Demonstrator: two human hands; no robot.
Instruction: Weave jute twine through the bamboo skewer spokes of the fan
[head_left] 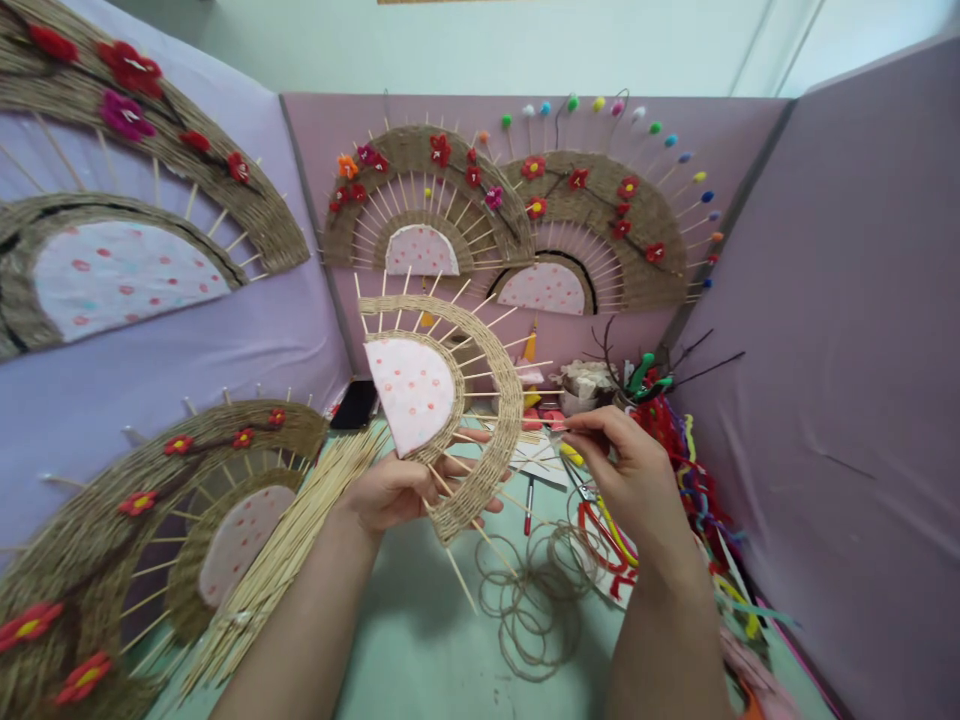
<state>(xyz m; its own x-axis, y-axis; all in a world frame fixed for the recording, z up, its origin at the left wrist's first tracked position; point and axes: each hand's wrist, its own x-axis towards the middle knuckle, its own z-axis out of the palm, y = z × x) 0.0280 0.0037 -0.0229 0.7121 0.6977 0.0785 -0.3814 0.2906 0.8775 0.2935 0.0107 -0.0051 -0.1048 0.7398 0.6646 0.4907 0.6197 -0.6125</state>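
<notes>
My left hand (397,490) supports a half-round woven fan (504,375) from below and behind, its fingers partly hidden by the weave. Thin wooden sticks radiate from the fan's white, red-dotted half-disc (414,392) through two bands of twine. At the fan's right side, my right hand (622,465) pinches the outer end of one thin stick (546,421) between thumb and fingers. Whether twine is also in that pinch I cannot tell. Loose coils of twine (536,600) lie on the table under the fan.
A bundle of thin sticks (300,550) lies at left beside a finished fan (247,470). Decorated fans (431,150) hang on the purple panels. Behind are a dark phone (354,405), a pen (529,505) and scissors (589,492); coloured pipe cleaners (694,480) crowd the right.
</notes>
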